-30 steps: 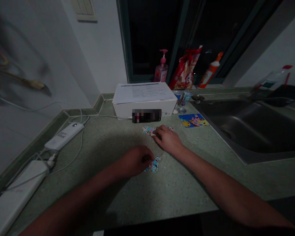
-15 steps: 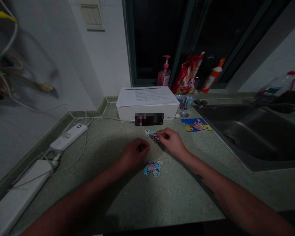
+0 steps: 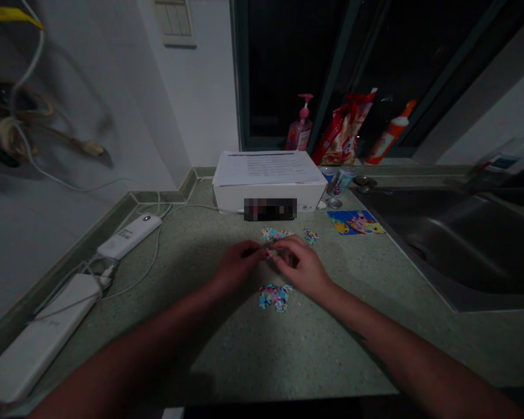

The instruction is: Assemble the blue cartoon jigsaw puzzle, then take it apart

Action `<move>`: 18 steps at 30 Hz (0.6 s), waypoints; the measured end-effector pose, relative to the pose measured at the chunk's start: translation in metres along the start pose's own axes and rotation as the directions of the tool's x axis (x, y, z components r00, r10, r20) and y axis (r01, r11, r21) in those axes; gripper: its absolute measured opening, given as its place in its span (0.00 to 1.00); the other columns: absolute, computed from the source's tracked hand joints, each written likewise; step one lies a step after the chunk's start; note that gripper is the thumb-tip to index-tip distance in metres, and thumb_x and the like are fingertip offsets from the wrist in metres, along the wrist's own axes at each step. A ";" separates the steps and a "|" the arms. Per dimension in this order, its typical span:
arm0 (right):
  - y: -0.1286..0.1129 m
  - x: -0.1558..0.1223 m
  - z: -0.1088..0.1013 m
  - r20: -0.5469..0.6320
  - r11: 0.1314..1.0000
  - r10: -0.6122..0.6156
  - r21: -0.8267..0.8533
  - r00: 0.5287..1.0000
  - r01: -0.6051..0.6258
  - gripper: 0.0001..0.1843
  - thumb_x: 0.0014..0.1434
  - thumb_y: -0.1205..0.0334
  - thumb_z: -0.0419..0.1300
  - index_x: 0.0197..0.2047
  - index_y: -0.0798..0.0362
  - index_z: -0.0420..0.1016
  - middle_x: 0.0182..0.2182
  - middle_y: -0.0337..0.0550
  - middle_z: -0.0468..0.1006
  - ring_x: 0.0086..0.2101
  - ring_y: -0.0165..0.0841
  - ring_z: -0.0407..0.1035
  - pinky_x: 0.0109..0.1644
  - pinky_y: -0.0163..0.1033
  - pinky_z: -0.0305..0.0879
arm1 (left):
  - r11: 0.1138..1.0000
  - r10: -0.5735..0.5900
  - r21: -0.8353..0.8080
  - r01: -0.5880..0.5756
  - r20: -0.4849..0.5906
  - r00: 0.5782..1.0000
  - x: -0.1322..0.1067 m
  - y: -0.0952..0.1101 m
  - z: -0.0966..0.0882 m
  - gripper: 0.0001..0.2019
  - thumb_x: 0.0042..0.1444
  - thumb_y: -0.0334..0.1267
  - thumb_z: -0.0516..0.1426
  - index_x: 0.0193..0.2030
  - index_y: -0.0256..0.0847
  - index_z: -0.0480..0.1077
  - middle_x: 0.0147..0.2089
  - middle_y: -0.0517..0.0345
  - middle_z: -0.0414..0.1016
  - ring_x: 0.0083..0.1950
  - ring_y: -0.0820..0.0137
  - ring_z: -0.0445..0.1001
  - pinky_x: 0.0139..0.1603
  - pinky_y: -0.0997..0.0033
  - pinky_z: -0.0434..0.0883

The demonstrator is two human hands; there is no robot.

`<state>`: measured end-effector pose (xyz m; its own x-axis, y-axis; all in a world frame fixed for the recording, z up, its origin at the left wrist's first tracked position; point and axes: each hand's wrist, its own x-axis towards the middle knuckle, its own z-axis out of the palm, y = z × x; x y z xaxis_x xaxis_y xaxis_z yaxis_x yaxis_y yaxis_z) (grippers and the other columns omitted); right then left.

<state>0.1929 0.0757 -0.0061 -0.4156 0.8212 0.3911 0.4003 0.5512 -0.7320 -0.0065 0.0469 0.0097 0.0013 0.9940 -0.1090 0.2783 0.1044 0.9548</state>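
My left hand (image 3: 238,266) and my right hand (image 3: 306,266) meet just above the counter, fingertips nearly touching. Between them is a small pinkish jigsaw piece (image 3: 269,254), pinched by the fingers of both hands; its outline is blurred. Behind the fingers lies a pile of colourful jigsaw pieces (image 3: 274,234), partly covered by my right hand. A smaller cluster of pieces (image 3: 310,235) sits beyond the right knuckles. Nearer to me, a blue, pink and white patch of pieces (image 3: 275,297) rests flat on the counter.
A white box (image 3: 268,180) with a printed sheet on top stands at the back, a phone (image 3: 269,210) leaning on its front. To the right are a cartoon picture card (image 3: 356,222), cans (image 3: 343,181) and a sink (image 3: 445,233). A power bank (image 3: 130,235) and cables lie left.
My right hand has come toward me and left to meet my left hand at the pinkish piece. The small cluster at the right is now uncovered. The view has shifted slightly.
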 end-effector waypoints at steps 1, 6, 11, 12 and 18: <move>-0.002 -0.001 -0.002 0.014 0.998 -0.046 -0.044 0.999 0.046 0.13 0.66 0.58 0.61 0.51 0.48 0.80 0.46 0.49 0.79 0.39 0.38 0.74 0.43 0.43 0.72 | 1.000 -0.007 0.008 0.007 -0.001 1.000 0.000 0.000 0.000 0.10 0.57 0.46 0.61 0.35 0.41 0.76 0.34 0.53 0.80 0.38 0.62 0.77 0.38 0.64 0.71; -0.008 -0.004 -0.008 0.068 0.963 -0.164 -0.205 0.984 0.174 0.12 0.70 0.60 0.59 0.54 0.46 0.79 0.50 0.49 0.78 0.50 0.40 0.74 0.50 0.44 0.74 | 1.000 -0.018 -0.002 0.018 0.032 0.999 0.000 -0.001 0.000 0.11 0.58 0.47 0.60 0.33 0.42 0.76 0.34 0.52 0.80 0.38 0.63 0.76 0.37 0.63 0.72; -0.009 -0.003 -0.008 0.062 0.943 -0.215 -0.244 0.975 0.224 0.11 0.70 0.59 0.59 0.52 0.49 0.79 0.50 0.48 0.78 0.51 0.38 0.75 0.52 0.42 0.73 | 1.000 0.006 0.012 -0.007 0.067 0.998 0.002 -0.003 -0.001 0.12 0.59 0.48 0.61 0.34 0.41 0.77 0.35 0.50 0.80 0.38 0.61 0.76 0.38 0.60 0.72; -0.008 -0.002 -0.010 0.052 0.946 -0.208 -0.243 0.977 0.215 0.11 0.70 0.59 0.60 0.52 0.49 0.80 0.49 0.48 0.78 0.51 0.38 0.75 0.52 0.42 0.73 | 1.000 0.013 0.022 -0.014 0.057 0.998 0.002 -0.004 -0.002 0.13 0.59 0.49 0.60 0.36 0.41 0.77 0.36 0.49 0.81 0.39 0.61 0.77 0.38 0.60 0.72; 0.031 0.014 -0.050 -0.101 0.939 0.032 -0.337 0.994 -0.064 0.10 0.66 0.60 0.63 0.48 0.51 0.82 0.44 0.48 0.79 0.42 0.38 0.75 0.47 0.43 0.72 | 0.993 0.056 0.108 -0.050 -0.051 0.997 0.007 -0.011 -0.005 0.15 0.57 0.49 0.60 0.43 0.41 0.79 0.43 0.48 0.84 0.45 0.55 0.80 0.46 0.56 0.75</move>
<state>0.2398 0.1118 0.0050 -0.3182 0.8489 0.4221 0.6776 0.5151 -0.5249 -0.0140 0.0532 0.0001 -0.0325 0.9986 -0.0410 0.3803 0.0503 0.9235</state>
